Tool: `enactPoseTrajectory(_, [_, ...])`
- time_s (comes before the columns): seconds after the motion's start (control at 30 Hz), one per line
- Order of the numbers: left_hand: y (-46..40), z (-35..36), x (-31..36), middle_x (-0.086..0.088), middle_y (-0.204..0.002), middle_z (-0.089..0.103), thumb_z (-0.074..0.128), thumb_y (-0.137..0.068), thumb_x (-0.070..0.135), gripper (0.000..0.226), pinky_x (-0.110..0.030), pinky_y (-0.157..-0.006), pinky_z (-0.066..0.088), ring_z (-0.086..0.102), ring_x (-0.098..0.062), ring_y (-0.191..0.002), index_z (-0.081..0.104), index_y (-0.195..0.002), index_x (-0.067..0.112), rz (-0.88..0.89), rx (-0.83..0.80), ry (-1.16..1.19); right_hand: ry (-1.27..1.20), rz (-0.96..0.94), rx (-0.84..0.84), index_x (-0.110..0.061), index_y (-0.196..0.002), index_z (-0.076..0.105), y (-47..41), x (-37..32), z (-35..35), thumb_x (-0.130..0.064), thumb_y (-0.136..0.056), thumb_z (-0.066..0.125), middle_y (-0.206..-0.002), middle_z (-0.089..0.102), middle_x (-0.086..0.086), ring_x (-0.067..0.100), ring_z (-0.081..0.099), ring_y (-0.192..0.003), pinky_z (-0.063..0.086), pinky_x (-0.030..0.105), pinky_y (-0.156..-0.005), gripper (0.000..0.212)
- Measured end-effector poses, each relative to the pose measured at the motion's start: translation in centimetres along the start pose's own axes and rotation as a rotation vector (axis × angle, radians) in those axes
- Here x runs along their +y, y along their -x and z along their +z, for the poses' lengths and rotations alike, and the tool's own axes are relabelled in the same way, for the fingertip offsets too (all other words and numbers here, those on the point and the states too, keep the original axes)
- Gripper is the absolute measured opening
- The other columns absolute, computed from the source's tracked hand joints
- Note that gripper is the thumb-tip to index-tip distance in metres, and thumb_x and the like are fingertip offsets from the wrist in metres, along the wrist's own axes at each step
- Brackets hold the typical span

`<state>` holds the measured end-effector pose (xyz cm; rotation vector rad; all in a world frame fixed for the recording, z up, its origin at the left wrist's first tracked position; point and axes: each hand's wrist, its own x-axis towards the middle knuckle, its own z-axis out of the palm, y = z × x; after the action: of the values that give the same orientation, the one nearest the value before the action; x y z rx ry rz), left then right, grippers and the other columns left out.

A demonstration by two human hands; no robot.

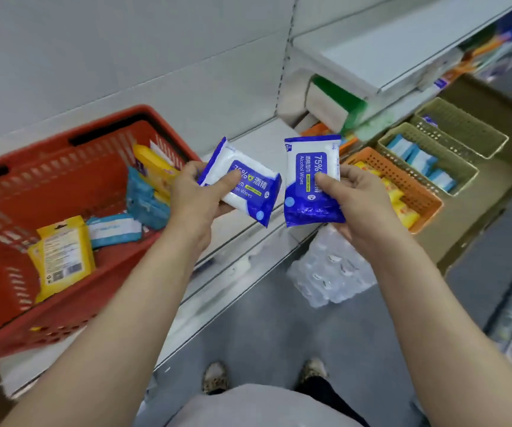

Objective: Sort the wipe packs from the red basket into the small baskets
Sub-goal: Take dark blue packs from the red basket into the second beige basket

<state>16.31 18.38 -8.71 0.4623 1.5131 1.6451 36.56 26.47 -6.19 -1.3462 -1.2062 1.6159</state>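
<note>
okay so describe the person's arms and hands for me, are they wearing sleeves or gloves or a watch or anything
Both forearms are bare as far as the picture shows: no sleeves, no gloves. The left hand and the right hand show no rings, and neither wrist carries a watch or band. Fingernails look short and unpainted. No markings show.

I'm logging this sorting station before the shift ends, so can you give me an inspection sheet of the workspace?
Surface: grey shelf, bare patch between the baskets.
Job's things: red basket holds yellow and light blue packs; orange basket holds yellow packs; middle green basket holds light blue packs; far green basket holds one blue pack.
Clutter: wrapped bottles on the floor.
Hands: left hand holds one blue alcohol wipes pack; right hand holds another.
Cables: nothing seen.
Surroundings: stocked store shelves, right.
</note>
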Motion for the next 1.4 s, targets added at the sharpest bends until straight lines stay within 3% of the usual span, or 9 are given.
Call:
enactPoseTrajectory(0.17, [1.7, 12.0, -3.7, -0.016, -0.101, 0.07, 0.076, -0.081, 0.005, 0.031, -0.036, -0.067, 0.061, 0.074, -0.025, -0.083, 0.054, -0.102, 0.008, -0.047, -0.141, -0.076, -0.009, -0.014, 0.121, -0.008, -0.104, 0.066, -0.6, 0.5, -12.1, -0.009, -0.09, 0.07, -0.086, 0.077, 0.009, 0.019, 0.074, -0.07, 0.059, 0.028, -0.058, 0.015])
enactPoseTrajectory(0.3, [3.6, 22.7, -7.2, -0.017, -0.109, 0.068, 0.074, -0.082, 0.002, 0.044, -0.048, -0.076, 0.06, 0.072, -0.03, -0.09, 0.052, -0.12, 0.006, -0.054, -0.183, -0.077, -0.001, 0.018, 0.196, -0.003, -0.112, 0.063, -2.4, 0.3, -23.3, -0.007, -0.091, 0.068, -0.098, 0.074, 0.015, 0.02, 0.072, -0.074, 0.061, 0.032, -0.069, 0.022])
enactPoseTrajectory(0.53, [4.1, 36.4, -12.0, -0.002, -0.096, 0.075, 0.072, -0.083, 0.0, 0.039, -0.034, -0.064, 0.06, 0.074, -0.021, -0.083, 0.055, -0.114, 0.015, -0.111, -0.225, -0.056, 0.074, 0.047, 0.219, -0.01, -0.105, 0.062, -7.0, -1.8, -38.2, -0.011, -0.09, 0.071, -0.096, 0.075, 0.008, 0.01, 0.073, -0.066, 0.055, 0.019, -0.053, 0.017])
enactPoseTrajectory(0.63, [2.7, 40.4, -13.1, -0.013, -0.106, 0.072, 0.077, -0.079, 0.001, 0.041, -0.035, -0.067, 0.059, 0.073, -0.025, -0.087, 0.054, -0.112, 0.013, -0.144, -0.19, -0.053, 0.08, 0.055, 0.229, -0.007, -0.112, 0.062, -10.3, -2.8, -42.1, -0.013, -0.089, 0.071, -0.097, 0.075, 0.008, 0.013, 0.074, -0.071, 0.054, 0.019, -0.053, 0.025])
enactPoseTrajectory(0.8, [-1.7, 47.4, -14.5, -0.01, -0.096, 0.074, 0.085, -0.072, 0.013, 0.047, -0.03, -0.059, 0.058, 0.075, -0.02, -0.077, 0.055, -0.108, 0.014, -0.2, -0.191, -0.137, 0.091, 0.08, 0.23, -0.01, -0.115, 0.061, -16.6, -4.5, -47.1, -0.018, -0.088, 0.074, -0.096, 0.076, 0.004, 0.014, 0.075, -0.076, 0.055, 0.021, -0.055, 0.031])
enactPoseTrajectory(1.07, [-5.8, 57.6, -16.0, -0.009, -0.098, 0.072, 0.08, -0.076, 0.006, 0.04, -0.027, -0.055, 0.058, 0.074, -0.015, -0.073, 0.053, -0.104, 0.012, -0.257, -0.166, -0.141, 0.096, 0.08, 0.179, -0.021, -0.098, 0.06, -26.1, -7.1, -54.3, -0.018, -0.088, 0.074, -0.09, 0.074, -0.003, 0.008, 0.074, -0.073, 0.052, 0.015, -0.052, 0.017])
enactPoseTrajectory(1.17, [-6.8, 61.4, -17.4, -0.014, -0.102, 0.071, 0.079, -0.077, 0.002, 0.037, -0.033, -0.065, 0.062, 0.073, -0.018, -0.076, 0.054, -0.103, 0.011, -0.248, -0.137, -0.099, 0.097, 0.075, 0.109, -0.019, -0.099, 0.062, -29.7, -7.5, -57.6, -0.017, -0.088, 0.074, -0.088, 0.075, -0.003, 0.009, 0.074, -0.073, 0.053, 0.017, -0.053, 0.017])
enactPoseTrajectory(1.27, [-7.0, 65.5, -19.0, -0.018, -0.107, 0.07, 0.077, -0.077, -0.002, 0.048, -0.041, -0.078, 0.06, 0.071, -0.023, -0.081, 0.055, -0.119, 0.002, -0.219, -0.072, -0.053, 0.127, 0.07, 0.003, -0.016, -0.101, 0.063, -33.4, -7.9, -61.2, -0.015, -0.088, 0.073, -0.088, 0.076, -0.001, 0.011, 0.074, -0.072, 0.055, 0.018, -0.054, 0.016])
enactPoseTrajectory(1.4, [-6.5, 71.2, -21.0, -0.012, -0.095, 0.074, 0.077, -0.078, 0.001, 0.034, -0.032, -0.066, 0.06, 0.073, -0.019, -0.076, 0.061, -0.108, 0.007, -0.205, 0.01, -0.033, 0.194, 0.037, -0.128, -0.015, -0.102, 0.066, -38.5, -8.9, -66.4, -0.014, -0.088, 0.073, -0.09, 0.077, 0.003, 0.014, 0.075, -0.075, 0.058, 0.023, -0.061, 0.016])
